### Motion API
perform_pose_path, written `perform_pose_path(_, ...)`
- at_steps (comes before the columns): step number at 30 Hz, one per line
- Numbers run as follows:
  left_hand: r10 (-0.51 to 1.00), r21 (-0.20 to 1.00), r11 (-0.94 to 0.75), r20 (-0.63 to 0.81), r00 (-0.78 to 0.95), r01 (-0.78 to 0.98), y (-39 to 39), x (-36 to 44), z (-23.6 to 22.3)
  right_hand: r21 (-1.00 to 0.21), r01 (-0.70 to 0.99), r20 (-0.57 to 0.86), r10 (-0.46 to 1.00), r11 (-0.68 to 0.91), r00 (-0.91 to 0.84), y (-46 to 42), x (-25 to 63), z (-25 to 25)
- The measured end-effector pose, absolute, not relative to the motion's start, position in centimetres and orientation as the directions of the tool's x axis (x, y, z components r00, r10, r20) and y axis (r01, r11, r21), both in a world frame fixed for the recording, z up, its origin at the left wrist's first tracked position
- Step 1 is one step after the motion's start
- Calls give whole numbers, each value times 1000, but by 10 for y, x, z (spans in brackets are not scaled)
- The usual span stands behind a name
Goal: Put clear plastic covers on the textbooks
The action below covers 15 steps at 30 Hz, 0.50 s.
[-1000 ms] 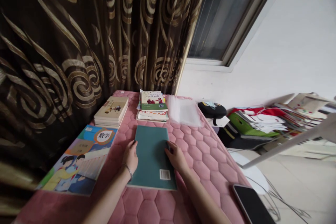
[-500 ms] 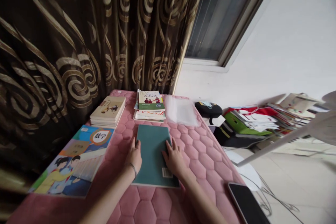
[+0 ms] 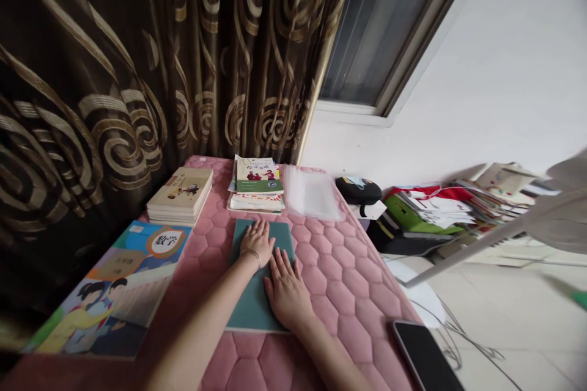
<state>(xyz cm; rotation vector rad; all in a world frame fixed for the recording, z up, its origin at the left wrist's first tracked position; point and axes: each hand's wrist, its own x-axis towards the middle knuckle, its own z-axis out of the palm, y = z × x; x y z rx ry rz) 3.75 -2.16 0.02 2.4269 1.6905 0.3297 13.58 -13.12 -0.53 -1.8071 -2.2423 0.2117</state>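
Note:
A teal-covered book (image 3: 250, 302) lies flat on the pink quilted surface (image 3: 247, 357) in front of me. My left hand (image 3: 257, 243) rests on its upper part, palm down with fingers stretched out; a bracelet circles the wrist. Flat on the right side of the cover is my right hand (image 3: 288, 293), its fingers spread and pointing away from me. The two hands are close together, and neither grips anything. To the left lies a colourful textbook (image 3: 132, 281) with children on its cover.
Beyond the teal book are a stack of beige books (image 3: 181, 192), a pile of booklets (image 3: 257, 180) and clear plastic sleeves (image 3: 314, 195). A phone (image 3: 426, 354) lies at the right edge. A lamp (image 3: 468, 250), loose cables and heaped papers (image 3: 440, 208) stand further right.
My left hand has moved from the book's left edge onto its upper cover. My right hand has shifted from the right edge onto the cover and flattened. The view has turned slightly right.

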Motion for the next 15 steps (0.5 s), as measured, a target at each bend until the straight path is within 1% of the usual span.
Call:
perform_pose_path(3, 955, 226, -297, 92, 283, 928, -3, 18, -2, -256, 942, 101, 976, 215, -195, -131, 136, -7)
perform_pose_path(8, 974, 194, -226, 64, 218, 955, 11, -6, -6, -248, 946, 114, 976, 210, -187, -132, 136, -11)
perform_pose_path(11, 981, 182, -190, 63, 182, 965, 5, -13, -7, -231, 950, 117, 975, 211, -189, -132, 136, -12)
perform_pose_path(15, 986, 138, -158, 68, 150, 978, -22, -25, -9, -217, 952, 118, 974, 216, -194, -131, 137, -13)
